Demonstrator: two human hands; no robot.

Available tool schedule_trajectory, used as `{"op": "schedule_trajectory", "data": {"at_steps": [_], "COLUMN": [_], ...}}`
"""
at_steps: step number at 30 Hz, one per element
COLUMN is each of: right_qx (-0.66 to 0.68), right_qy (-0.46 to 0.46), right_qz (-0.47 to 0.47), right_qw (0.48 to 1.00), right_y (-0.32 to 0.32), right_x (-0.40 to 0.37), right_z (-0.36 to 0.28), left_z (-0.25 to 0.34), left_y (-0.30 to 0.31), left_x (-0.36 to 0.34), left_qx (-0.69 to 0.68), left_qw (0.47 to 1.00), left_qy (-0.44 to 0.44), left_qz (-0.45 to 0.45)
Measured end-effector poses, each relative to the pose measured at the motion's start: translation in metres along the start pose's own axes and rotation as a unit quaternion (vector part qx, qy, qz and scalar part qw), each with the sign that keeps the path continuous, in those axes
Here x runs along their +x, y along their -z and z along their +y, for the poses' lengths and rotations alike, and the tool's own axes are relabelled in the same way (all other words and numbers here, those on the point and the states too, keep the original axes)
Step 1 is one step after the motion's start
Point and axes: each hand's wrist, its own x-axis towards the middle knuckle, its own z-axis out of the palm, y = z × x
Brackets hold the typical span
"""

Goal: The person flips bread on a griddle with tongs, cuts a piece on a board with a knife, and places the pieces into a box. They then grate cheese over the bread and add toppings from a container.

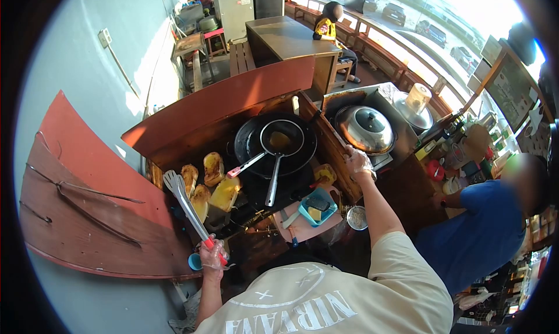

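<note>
My beige T-shirt point(291, 299) filled the bottom of the frame. At lower left, my left hand point(211, 256), in a clear plastic glove, was closed round the red grip of the tongs point(191, 209). They were long and silvery, shiny along the shafts, with broad slotted ends; they slanted up and left, but I could not tell whether those ends met. A blue cup point(195, 262) stood just beside that hand.

At lower centre lay a pinkish board point(307, 232) bearing a turquoise tray point(328, 198), with a pale yellow block point(315, 213) inside. Left of centre, near the tongs' ends, were thick bread pieces point(225, 194), yellow and browned in patches. In the middle, a smaller pan point(297, 135) sat within a wide black pan point(247, 139).

Right of centre, my gloved right hand point(358, 162) rested at the wooden edge point(332, 139) beside a lidded pot point(364, 129); I could not tell how far its fingers curled. A person in blue point(474, 229) stood at lower right, and another in yellow point(326, 30) sat at upper centre, by a long table point(285, 34)
</note>
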Motion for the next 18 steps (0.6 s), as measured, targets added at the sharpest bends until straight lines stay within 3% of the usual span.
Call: {"op": "schedule_trajectory", "data": {"at_steps": [8,13,15,16,17,18], "right_qx": [0.012,0.031,0.004,0.008,0.021,0.012], "right_qy": [-0.010,-0.020,0.022,0.029,-0.049,-0.028], "right_qz": [-0.003,-0.015,-0.017,0.046,-0.018,-0.027], "right_qw": [1.000,0.999,1.000,0.998,0.998,0.999], "right_y": [-0.002,0.005,0.006,0.000,-0.005,-0.004], "right_x": [-0.003,0.000,0.006,0.003,0.002,-0.018], "right_z": [0.000,-0.005,-0.001,-0.001,0.005,0.000], "left_z": [0.002,0.007,0.006,0.002,0.001,0.003], "left_y": [-0.005,-0.015,-0.025,-0.016,0.002,0.007], "left_x": [-0.007,-0.009,0.004,-0.007,-0.027,-0.031], "left_qx": [-0.094,-0.065,-0.070,-0.055,-0.041,-0.031], "left_qw": [0.994,0.998,0.998,0.998,0.998,0.998], "left_qy": [0.018,0.019,0.006,0.018,0.033,0.046], "left_qz": [-0.060,0.004,0.001,0.019,0.030,0.023]}}
